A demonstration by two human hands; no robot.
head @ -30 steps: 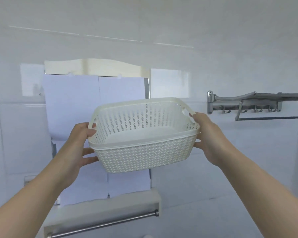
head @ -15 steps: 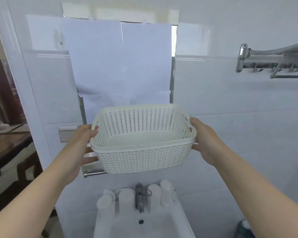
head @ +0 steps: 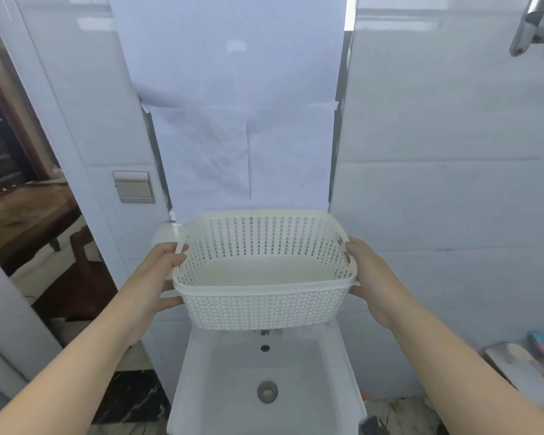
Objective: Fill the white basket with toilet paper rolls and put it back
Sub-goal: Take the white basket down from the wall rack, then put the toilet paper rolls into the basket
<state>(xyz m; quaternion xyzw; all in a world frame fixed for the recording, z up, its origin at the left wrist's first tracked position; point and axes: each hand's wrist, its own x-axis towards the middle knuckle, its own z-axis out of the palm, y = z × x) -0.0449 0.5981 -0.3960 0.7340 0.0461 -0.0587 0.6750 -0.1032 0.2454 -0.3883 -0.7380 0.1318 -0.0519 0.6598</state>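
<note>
white tiled wall (head: 437,127) fills the room's back, glossy and pale. far left, a doorway (head: 16,171) opens onto a darker room with a brown wooden table (head: 22,215) and a chair beside it. on the wall next to the door frame sits a grey switch plate (head: 133,186). sheets of white paper (head: 233,98) hang flat over the middle of the wall, with thin mirror edges showing at either side of them.

below the paper, a person holds the basket (head: 264,301) in the air, level, its open top toward us. it is empty, with a plain pale floor inside and perforated walls. the left hand (head: 156,279) grasps the basket's left end, thumb hooked over the handle rim, fingers curled under the side. the right hand (head: 374,277) grips the right end the same way, thumb on the rim by the handle cut-out, fingers hidden behind the wall. both bare forearms reach in from the bottom corners.

straight under the basket is a white sink (head: 264,372), its drain (head: 267,391) and overflow hole in view; the basket hides the tap, save for a bit of metal. top right, the end of a chrome rack (head: 528,29) juts from the wall. low right, some blurred coloured items (head: 534,353) lie on a surface; i cannot tell what they are.
</note>
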